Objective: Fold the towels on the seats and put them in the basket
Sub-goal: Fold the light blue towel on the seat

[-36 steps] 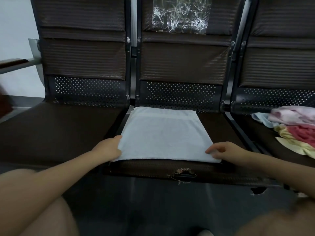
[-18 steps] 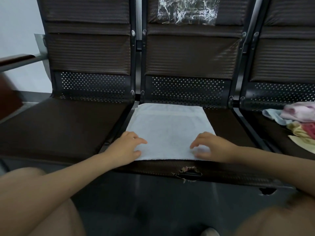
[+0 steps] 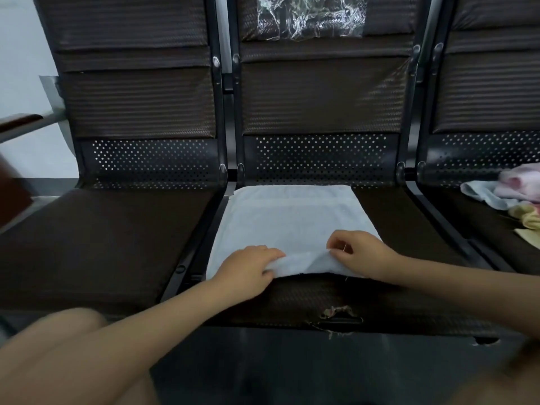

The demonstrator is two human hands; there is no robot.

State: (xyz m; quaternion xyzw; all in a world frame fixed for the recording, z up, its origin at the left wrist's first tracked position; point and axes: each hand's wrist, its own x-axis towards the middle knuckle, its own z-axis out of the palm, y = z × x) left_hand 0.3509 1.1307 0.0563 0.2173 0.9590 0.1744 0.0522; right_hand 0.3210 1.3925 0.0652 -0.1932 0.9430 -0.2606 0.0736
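Observation:
A white towel (image 3: 292,220), folded into a rectangle, lies flat on the middle seat (image 3: 403,238) of a row of dark chairs. My left hand (image 3: 248,268) and my right hand (image 3: 361,254) both pinch its near edge, which is lifted slightly off the seat between them. A heap of unfolded towels (image 3: 514,197) in pink, pale blue and yellow lies on the right seat, partly cut off by the frame edge. No basket is in view.
The left seat (image 3: 102,244) is bare dark cushion. The middle seat's front edge has a torn patch (image 3: 336,314). Crinkled clear plastic (image 3: 309,16) hangs on the middle backrest. A brown armrest (image 3: 17,119) juts in at the far left. My knees fill the bottom corners.
Both hands slid inward from the towel's near corners toward the middle of its near edge, then pinched it and raised it a little. The view moved closer.

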